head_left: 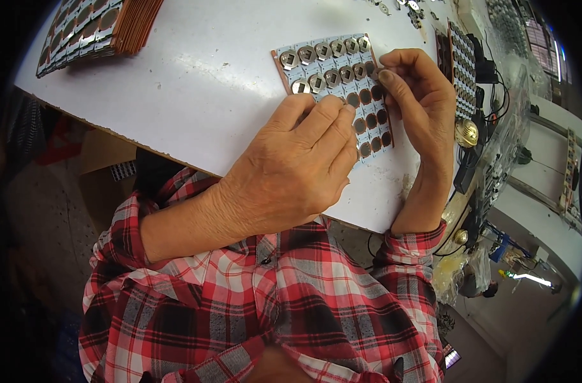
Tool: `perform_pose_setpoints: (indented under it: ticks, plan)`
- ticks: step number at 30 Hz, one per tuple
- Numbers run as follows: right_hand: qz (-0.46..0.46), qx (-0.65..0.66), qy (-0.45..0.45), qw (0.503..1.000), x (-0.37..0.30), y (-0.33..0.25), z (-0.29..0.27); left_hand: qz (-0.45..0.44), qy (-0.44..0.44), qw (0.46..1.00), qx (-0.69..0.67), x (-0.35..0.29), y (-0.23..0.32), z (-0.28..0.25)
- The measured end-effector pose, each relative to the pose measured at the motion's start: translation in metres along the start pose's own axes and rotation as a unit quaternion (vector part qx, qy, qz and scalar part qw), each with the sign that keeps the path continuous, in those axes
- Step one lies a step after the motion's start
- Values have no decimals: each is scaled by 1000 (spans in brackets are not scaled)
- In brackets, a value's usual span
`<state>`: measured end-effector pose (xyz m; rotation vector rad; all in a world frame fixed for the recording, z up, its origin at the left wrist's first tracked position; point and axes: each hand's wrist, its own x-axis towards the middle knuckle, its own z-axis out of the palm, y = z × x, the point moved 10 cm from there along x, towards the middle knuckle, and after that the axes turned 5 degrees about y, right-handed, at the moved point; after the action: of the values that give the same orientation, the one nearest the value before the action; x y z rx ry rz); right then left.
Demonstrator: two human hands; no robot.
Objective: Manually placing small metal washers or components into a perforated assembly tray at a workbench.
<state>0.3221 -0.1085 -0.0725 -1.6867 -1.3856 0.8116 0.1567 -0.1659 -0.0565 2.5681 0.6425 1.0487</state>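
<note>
A panel of small circuit boards (326,64) lies on the white table (195,83). Its two far rows carry shiny round metal battery holders (337,48); the nearer rows show bare dark round pads (366,96). My left hand (297,159) is closed over the panel's near left part, fingertips pinched together at the third row and hiding some of it. At the panel's right edge my right hand (422,102) has thumb and forefinger close together beside the second row. Whatever either hand's fingertips hold is too small or hidden to tell.
At the far left stands a thick stack of similar panels (86,29). More panels (463,70) stand at the right, by a gold-coloured round part (466,133) and black cables. Loose small metal parts (413,7) lie at the far edge. The table's near edge (122,131) runs before me.
</note>
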Motion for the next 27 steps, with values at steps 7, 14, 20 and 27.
perform_pose_setpoints:
  ticks: [7,14,20,27]
  plan:
    - [-15,-20,-32,999,2,0,2,0,0,1000,-9,0,0,0]
    - [-7,-16,18,1000,2,-1,1,8,61,998,10,3,2,-5]
    - [-44,-23,20,999,3,2,1,1,58,998,1,3,1,-5]
    - [-62,-17,-53,997,10,-1,4,-1,8,1000,-11,0,1,0]
